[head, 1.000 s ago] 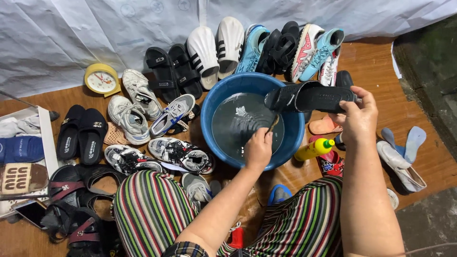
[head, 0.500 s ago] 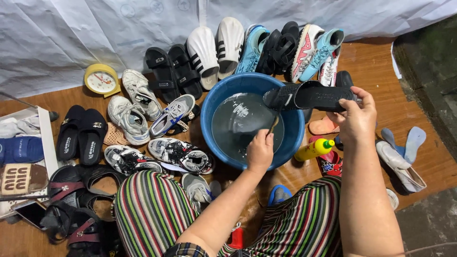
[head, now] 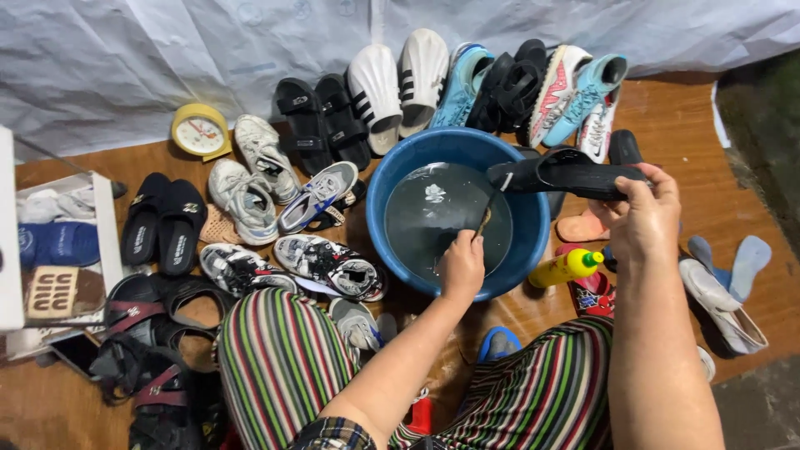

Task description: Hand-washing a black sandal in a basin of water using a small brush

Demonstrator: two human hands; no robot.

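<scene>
Little has changed since half a second ago: the pale patch of foam on the water has drifted and shrunk toward the far side of the blue basin, while both hands sit almost where they were.

The left hand is curled into a fist around the handle of a thin brush, its knuckles over the near rim of the basin and the brush end slanting up toward the shoe above the water. The forearm comes in from low centre, between the knees in striped trousers.

The right hand grips the heel end of a black slipper, thumb on top and fingers wrapped beneath, holding it level over the basin's right rim with its toe pointing left above the water. The right arm rises steeply from the lower right edge.

A yellow bottle lies on the wooden floor just beside the basin, under the right wrist. Sneakers and sandals lie in rows around the basin, and a yellow clock stands far left against the white sheet.
</scene>
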